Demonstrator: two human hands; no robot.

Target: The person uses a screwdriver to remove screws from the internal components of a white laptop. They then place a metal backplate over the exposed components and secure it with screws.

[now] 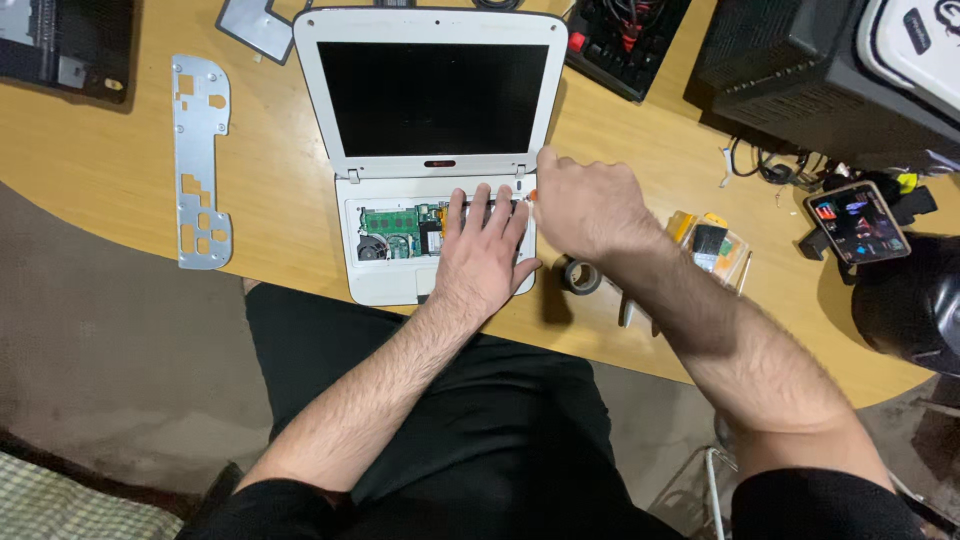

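A small white laptop (385,280) stands open on the wooden desk (290,210), its keyboard removed so the green circuit board (392,222) and a fan show. My left hand (485,250) lies flat, fingers spread, on the right part of the laptop's open base. My right hand (585,205) is closed around a small screwdriver with an orange-red tip (531,196), held at the base's upper right corner near the hinge. The dark screen (430,95) is tilted back.
A grey metal bracket plate (200,160) lies left of the laptop. A roll of dark tape (579,275) and a clear tool case (712,245) sit to the right. A phone on a stand (858,222), a black box (800,70) and a bit set (625,40) are at the back right.
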